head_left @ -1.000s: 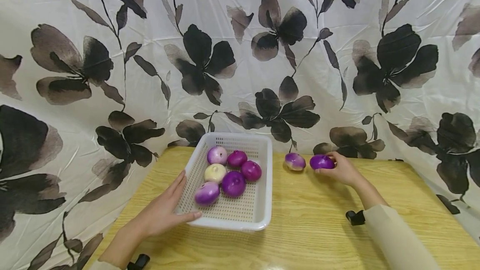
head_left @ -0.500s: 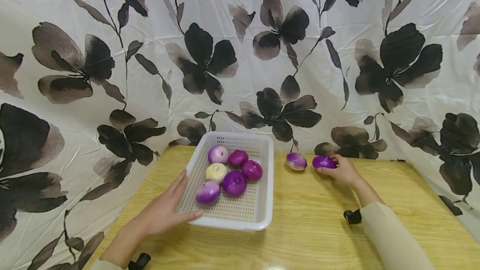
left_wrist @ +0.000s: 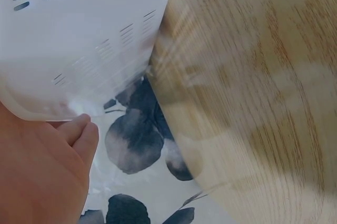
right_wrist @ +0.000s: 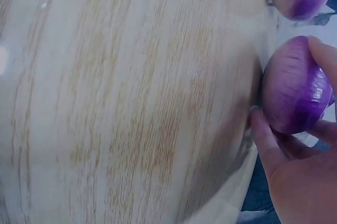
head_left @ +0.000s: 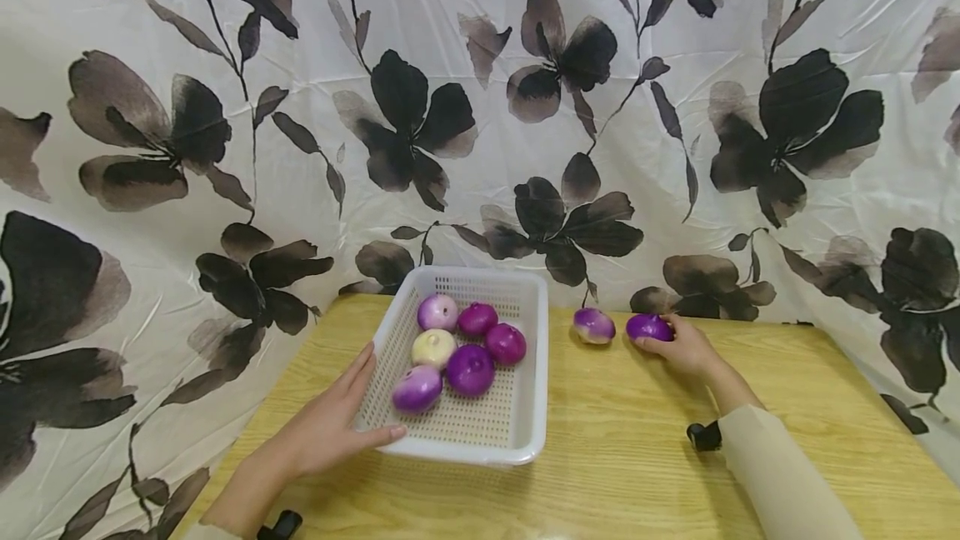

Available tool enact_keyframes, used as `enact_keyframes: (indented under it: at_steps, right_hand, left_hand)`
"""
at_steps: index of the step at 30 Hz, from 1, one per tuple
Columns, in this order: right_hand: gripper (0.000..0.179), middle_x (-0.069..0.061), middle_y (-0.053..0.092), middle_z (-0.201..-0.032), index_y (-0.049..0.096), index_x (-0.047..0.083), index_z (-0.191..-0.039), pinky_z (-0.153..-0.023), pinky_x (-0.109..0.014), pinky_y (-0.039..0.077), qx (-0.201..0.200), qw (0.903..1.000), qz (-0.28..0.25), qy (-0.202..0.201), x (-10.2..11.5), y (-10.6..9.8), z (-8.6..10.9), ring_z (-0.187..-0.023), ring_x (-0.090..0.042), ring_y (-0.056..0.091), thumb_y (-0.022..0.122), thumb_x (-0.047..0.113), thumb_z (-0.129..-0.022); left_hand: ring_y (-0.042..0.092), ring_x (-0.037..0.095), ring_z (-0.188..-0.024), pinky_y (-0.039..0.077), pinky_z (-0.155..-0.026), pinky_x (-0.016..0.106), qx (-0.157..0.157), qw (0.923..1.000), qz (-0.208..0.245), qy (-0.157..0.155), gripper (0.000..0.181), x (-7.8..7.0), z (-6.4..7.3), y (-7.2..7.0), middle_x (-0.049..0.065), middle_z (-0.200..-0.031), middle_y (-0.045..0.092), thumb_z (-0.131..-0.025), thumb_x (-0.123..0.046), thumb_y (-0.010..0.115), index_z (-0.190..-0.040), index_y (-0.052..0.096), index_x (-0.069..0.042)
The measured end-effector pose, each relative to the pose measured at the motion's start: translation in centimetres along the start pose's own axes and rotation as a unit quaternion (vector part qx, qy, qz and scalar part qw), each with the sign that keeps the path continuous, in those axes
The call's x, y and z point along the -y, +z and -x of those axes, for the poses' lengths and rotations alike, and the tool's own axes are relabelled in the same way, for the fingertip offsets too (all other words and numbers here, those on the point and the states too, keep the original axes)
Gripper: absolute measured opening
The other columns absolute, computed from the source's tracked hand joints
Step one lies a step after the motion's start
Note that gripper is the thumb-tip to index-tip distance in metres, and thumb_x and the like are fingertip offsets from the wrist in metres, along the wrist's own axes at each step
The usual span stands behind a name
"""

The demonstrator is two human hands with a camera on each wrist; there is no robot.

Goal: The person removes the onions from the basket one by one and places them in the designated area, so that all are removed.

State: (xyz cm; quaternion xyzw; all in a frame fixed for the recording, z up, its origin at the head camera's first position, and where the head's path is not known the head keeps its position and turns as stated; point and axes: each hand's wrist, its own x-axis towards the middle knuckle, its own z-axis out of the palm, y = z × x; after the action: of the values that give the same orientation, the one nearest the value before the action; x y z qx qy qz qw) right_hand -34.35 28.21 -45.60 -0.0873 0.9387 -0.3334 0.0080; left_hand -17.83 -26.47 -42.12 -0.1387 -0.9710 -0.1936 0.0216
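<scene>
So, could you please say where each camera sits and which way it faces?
Head: on the head, facing forward and down at table and basket; left hand and right hand show.
Left wrist: on that wrist, facing the basket's side; left hand shows.
Right wrist: on that wrist, facing table and held onion; right hand shows.
Head and right wrist share the held onion.

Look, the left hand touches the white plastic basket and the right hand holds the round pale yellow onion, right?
Not quite: the head view shows the right hand holding a round shiny purple onion. The left hand does touch the white plastic basket.
</scene>
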Motion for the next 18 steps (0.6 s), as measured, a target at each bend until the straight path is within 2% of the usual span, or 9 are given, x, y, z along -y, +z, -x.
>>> enact_keyframes:
  at_steps: [18]
  right_hand:
    - [0.084, -0.044, 0.047, -0.139, 0.036, -0.016, -0.147, -0.106, -0.064, 0.044, 0.008, 0.9999, -0.013, 0.005, -0.74, -0.13, 0.4, -0.127, -0.056, 0.05, 0.073, 0.039, -0.094]
  left_hand:
    - [0.023, 0.043, -0.152, 0.032, -0.116, 0.062, -0.003, 1.0, 0.001, 0.004, 0.121, 0.08, 0.02, 0.11, 0.007, -0.173, 0.0, -0.083, -0.081, 0.059, -0.163, 0.015, -0.001]
